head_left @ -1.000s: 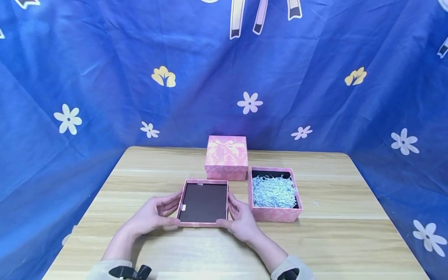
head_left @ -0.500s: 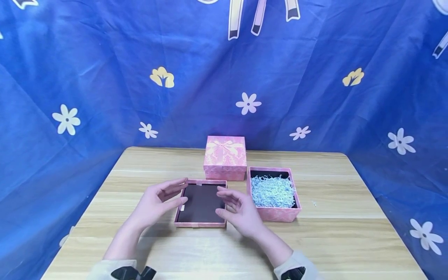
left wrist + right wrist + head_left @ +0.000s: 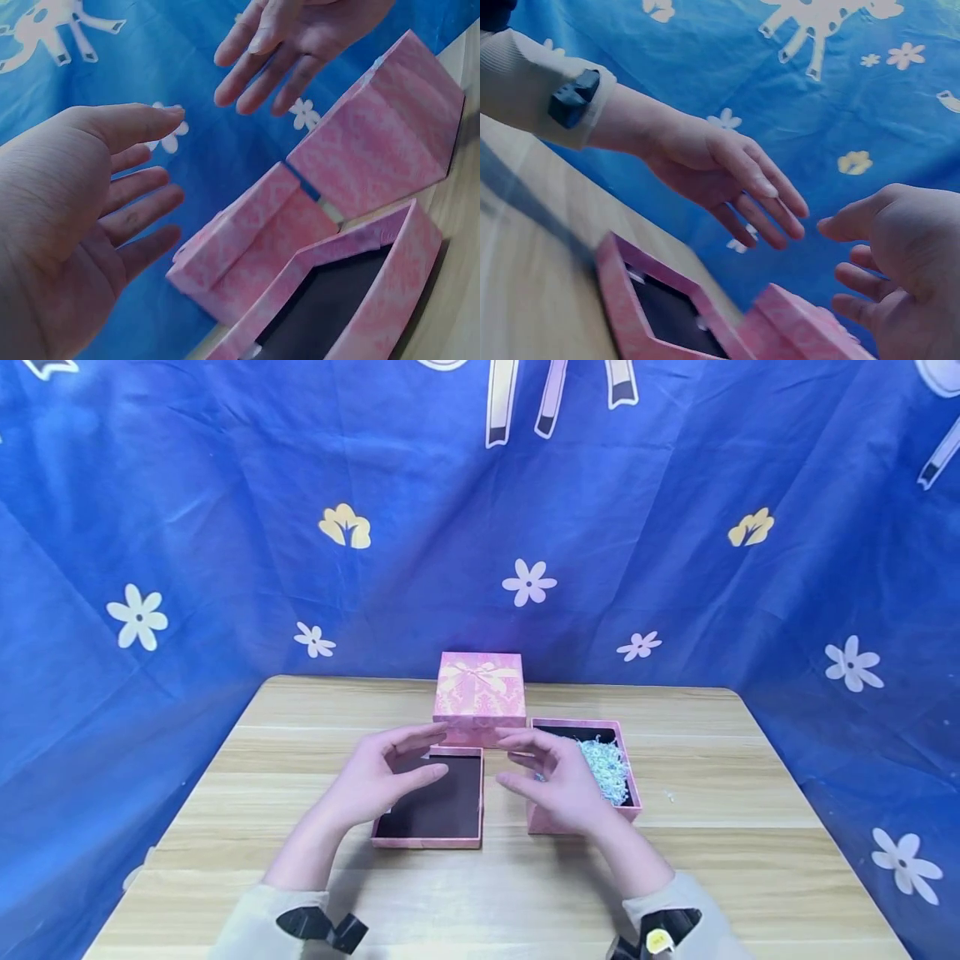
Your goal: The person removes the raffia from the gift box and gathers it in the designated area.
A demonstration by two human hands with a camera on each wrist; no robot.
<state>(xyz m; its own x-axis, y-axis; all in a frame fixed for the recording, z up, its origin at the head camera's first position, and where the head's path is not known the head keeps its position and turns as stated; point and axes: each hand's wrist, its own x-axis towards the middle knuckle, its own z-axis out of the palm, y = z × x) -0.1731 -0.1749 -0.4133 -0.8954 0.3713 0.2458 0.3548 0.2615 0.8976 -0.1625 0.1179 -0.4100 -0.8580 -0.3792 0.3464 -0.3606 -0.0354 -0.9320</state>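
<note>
Both hands hover over the table, holding nothing. My left hand (image 3: pixel 382 777) is above the left part of an upturned pink box lid (image 3: pixel 427 842) with a dark inside. My right hand (image 3: pixel 558 777) hangs over the near left of an open pink box (image 3: pixel 636 793), hiding part of it. Light-blue shredded paper (image 3: pixel 606 768) fills that box. A closed pink gift box (image 3: pixel 480 693) with a pale ribbon bow stands just beyond the fingertips. In the left wrist view the fingers of my left hand (image 3: pixel 82 217) are loosely spread, apart from the lid (image 3: pixel 382 300).
The wooden table (image 3: pixel 750 860) carries all the boxes, set close together near its middle. A small pale shred (image 3: pixel 671 797) lies right of the open box. Behind the table hangs a blue patterned cloth (image 3: pixel 420 593).
Both hands have let go of the upturned lid, lifted and moved forward. My right hand has also shifted right, over the open box. The lid stays on the table.
</note>
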